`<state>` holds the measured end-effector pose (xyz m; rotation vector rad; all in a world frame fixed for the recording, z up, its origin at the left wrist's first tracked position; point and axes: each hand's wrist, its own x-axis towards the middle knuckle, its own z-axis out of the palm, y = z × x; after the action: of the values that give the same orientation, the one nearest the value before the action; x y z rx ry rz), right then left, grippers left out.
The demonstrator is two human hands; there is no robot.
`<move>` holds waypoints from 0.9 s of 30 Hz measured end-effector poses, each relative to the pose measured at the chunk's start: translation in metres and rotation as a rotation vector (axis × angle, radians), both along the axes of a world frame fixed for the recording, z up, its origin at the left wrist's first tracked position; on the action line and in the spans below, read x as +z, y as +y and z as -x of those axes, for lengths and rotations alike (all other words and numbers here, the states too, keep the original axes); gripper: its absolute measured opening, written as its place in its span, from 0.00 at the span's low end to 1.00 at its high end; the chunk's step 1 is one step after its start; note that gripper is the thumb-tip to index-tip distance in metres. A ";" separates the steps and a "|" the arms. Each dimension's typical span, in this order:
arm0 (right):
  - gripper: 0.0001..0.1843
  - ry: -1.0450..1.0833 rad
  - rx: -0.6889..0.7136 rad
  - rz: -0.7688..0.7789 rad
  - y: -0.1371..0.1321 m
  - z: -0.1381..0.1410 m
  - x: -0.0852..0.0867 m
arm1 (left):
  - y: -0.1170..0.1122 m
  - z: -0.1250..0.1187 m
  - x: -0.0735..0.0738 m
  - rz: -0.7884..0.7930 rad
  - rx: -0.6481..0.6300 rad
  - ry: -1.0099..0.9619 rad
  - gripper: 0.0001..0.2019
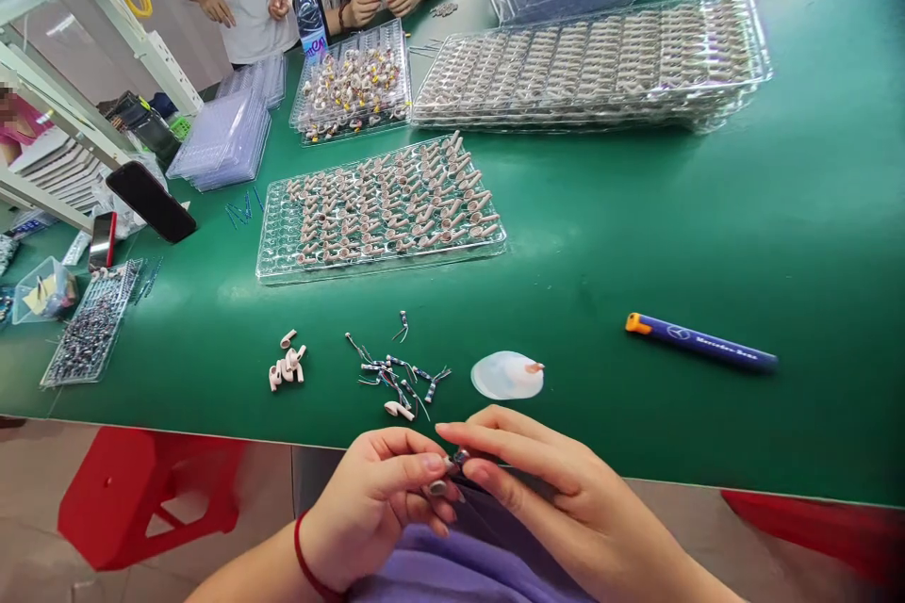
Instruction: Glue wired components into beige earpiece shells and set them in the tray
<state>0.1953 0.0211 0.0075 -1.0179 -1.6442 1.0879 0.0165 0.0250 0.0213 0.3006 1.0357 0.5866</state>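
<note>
My left hand (pixel 386 485) pinches a pale earbud shell (pixel 436 488) between thumb and fingers, just off the table's front edge. The thumb and fingertips of my right hand (pixel 551 480) close around a small dark part (pixel 460 457) at the end of that shell. Whether this part is inside the shell or only touching it, I cannot tell. Beyond my hands lie several small wired components (pixel 388 372), with one loose earbud shell (pixel 400 411) beside them. A little pile of earbud shells (pixel 288 364) sits to the left. Right of the wires is a whitish translucent pad (pixel 505 377).
A clear tray (pixel 272 254) of earbud shells stands mid-table, with stacked filled trays (pixel 594 66) behind. A blue cutter-like tool (pixel 707 342) lies right. Farther off are a phone (pixel 151 201), a water bottle (pixel 309 19) and two people. A red stool (pixel 141 495) stands below left.
</note>
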 end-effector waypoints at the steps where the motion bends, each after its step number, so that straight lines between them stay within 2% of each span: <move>1: 0.10 0.000 -0.007 0.006 0.000 -0.001 -0.001 | 0.000 0.000 0.000 0.005 0.003 0.000 0.16; 5: 0.06 -0.022 -0.059 0.051 -0.001 -0.001 0.000 | 0.000 0.001 0.000 0.022 0.011 -0.011 0.16; 12: 0.12 -0.028 -0.022 0.129 0.000 0.002 0.003 | -0.001 0.001 -0.004 0.065 -0.046 -0.152 0.15; 20: 0.15 -0.017 0.006 0.183 -0.001 0.006 0.003 | -0.003 0.000 -0.003 0.048 -0.032 -0.145 0.14; 23: 0.12 -0.013 -0.027 0.132 -0.002 0.006 0.001 | -0.002 -0.001 -0.003 0.052 -0.039 -0.144 0.15; 26: 0.04 -0.020 -0.202 -0.036 -0.007 0.007 -0.001 | -0.003 0.000 -0.002 0.045 -0.017 -0.134 0.16; 27: 0.05 -0.014 -0.263 -0.107 -0.010 0.008 -0.001 | -0.003 0.000 -0.002 0.036 0.007 -0.124 0.15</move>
<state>0.1873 0.0107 0.0063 -1.1363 -1.5127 0.8118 0.0168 0.0221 0.0196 0.2261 0.9274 0.5855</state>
